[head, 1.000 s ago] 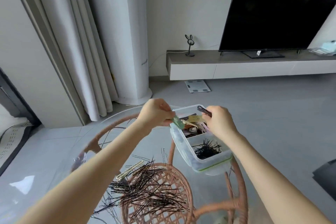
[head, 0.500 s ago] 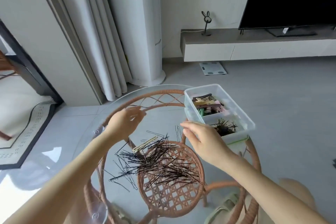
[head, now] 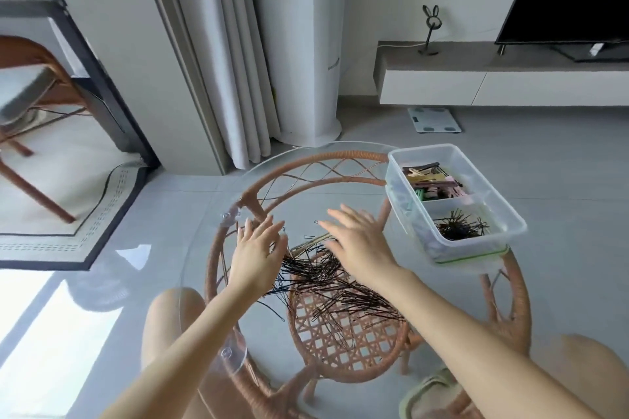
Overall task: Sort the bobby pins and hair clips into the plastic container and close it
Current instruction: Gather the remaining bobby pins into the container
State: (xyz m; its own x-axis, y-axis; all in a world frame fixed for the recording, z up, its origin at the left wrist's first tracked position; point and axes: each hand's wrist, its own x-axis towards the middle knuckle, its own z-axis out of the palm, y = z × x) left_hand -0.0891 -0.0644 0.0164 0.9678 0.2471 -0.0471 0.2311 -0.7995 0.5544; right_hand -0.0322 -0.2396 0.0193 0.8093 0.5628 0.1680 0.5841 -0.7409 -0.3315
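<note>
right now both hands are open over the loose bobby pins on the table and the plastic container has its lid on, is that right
Not quite. The head view shows the plastic container open, no lid on it, with hair clips visible inside. The rest holds: left hand and right hand are open over the loose bobby pins on the table.

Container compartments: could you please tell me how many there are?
2. The far compartment holds coloured hair clips; the near compartment holds black bobby pins. No others show in the container.
</note>
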